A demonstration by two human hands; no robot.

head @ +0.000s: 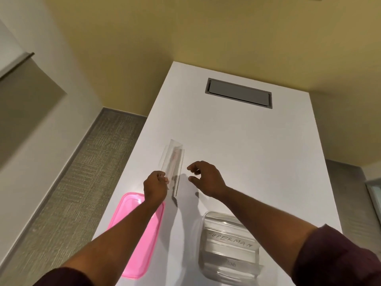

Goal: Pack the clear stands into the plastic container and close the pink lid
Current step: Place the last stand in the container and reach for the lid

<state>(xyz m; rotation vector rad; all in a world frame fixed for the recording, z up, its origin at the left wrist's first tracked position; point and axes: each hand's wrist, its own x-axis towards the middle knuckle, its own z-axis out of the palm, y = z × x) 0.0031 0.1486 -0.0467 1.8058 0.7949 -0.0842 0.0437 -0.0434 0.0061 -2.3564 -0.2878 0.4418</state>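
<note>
My left hand (155,187) pinches the near left edge of a long clear stand (172,162), which is lifted and tilted above the white table (247,151). My right hand (206,178) hovers just right of the stand, fingers curled apart, holding nothing. The clear plastic container (227,247) sits at the near right with clear stands inside it, one bearing handwritten letters. The pink lid (137,234) lies flat at the near left, partly under my left forearm.
A grey cable hatch (239,93) is set into the far part of the table. The table's left edge drops to grey carpet (68,182). A yellow wall stands behind the table.
</note>
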